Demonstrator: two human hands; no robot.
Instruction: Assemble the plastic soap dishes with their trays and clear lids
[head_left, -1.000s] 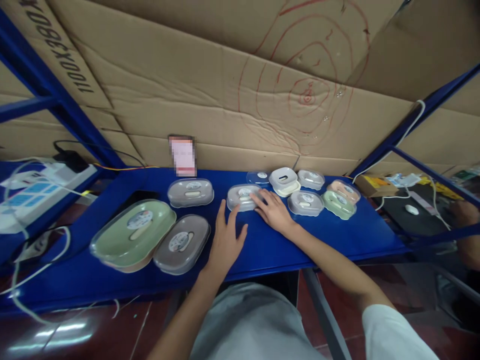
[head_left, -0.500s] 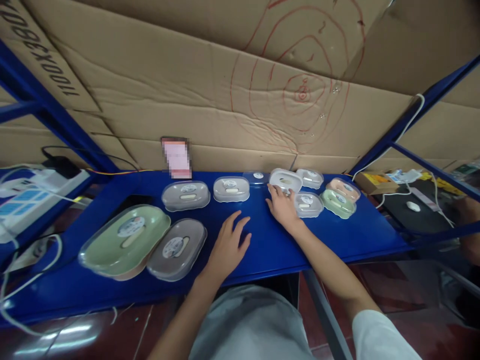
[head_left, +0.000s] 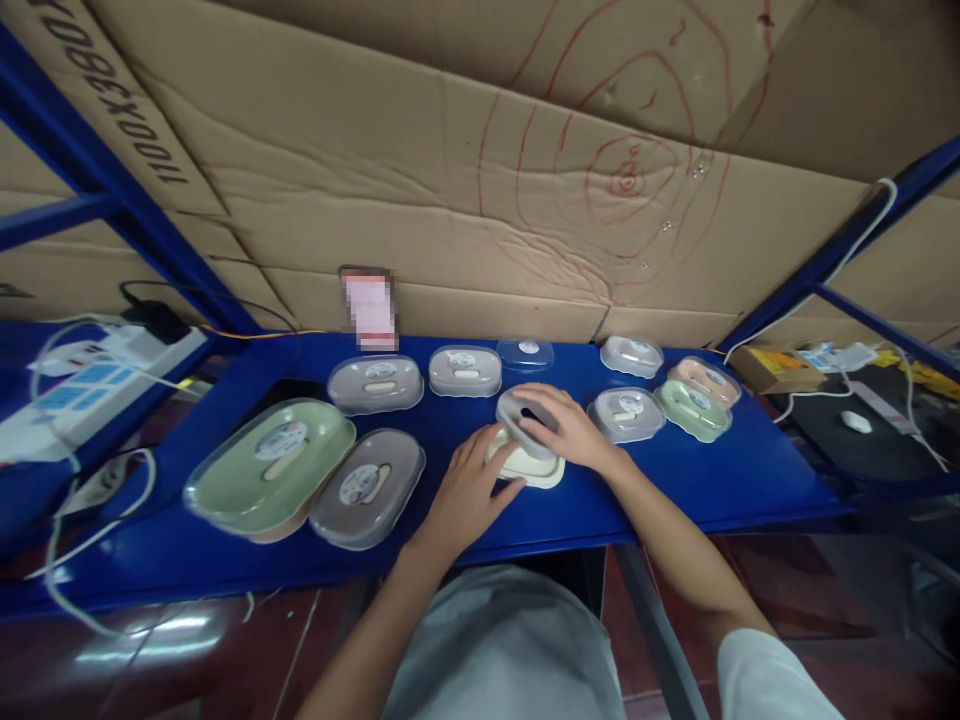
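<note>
Hands and soap dish at a blue table [head_left: 697, 490], head view. The right hand [head_left: 568, 428] holds a grey tray [head_left: 513, 410] between its fingers, which lie along the far side, and its thumb, which lies at the near side close to a dark slot. The tray is tilted above a cream base [head_left: 541, 472], partly covering it; whether the two touch cannot be told. The cream base lies near the table's front edge, before the person. The left hand [head_left: 466, 488] is at the left end of the base, its thumb and fingers parted in a narrow curve; whether it grips the base cannot be told. Behind, against a cardboard wall [head_left: 337, 150], lies a clear lid [head_left: 514, 355]. To its left is a lidded grey box [head_left: 465, 373]; farther left, at the front, a large green box [head_left: 255, 485] stands just beside a dark grey box [head_left: 371, 500]. At right, a small green box [head_left: 691, 408] stands in front of a pink box [head_left: 709, 382]. A phone [head_left: 371, 310] leans upright against the cardboard.
</note>
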